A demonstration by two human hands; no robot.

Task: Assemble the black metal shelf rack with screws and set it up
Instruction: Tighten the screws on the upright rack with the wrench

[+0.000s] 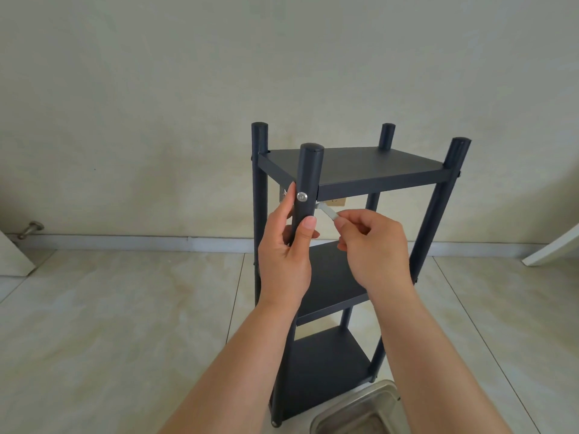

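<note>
The black metal shelf rack (360,166) stands upright on the tiled floor, with three shelves and several round posts. My left hand (286,252) grips the near left post (308,183) just below a silver screw (302,197) set in that post at the top shelf's level. My right hand (371,245) pinches a small silver hex key (327,212) whose tip reaches behind the post under the top shelf's corner. The key's far end is hidden by the post.
A steel tray (360,408) sits on the floor by the rack's near right foot. A plain wall with a baseboard (125,241) runs behind. A door stop (29,230) is at far left, a white board edge (551,245) at far right.
</note>
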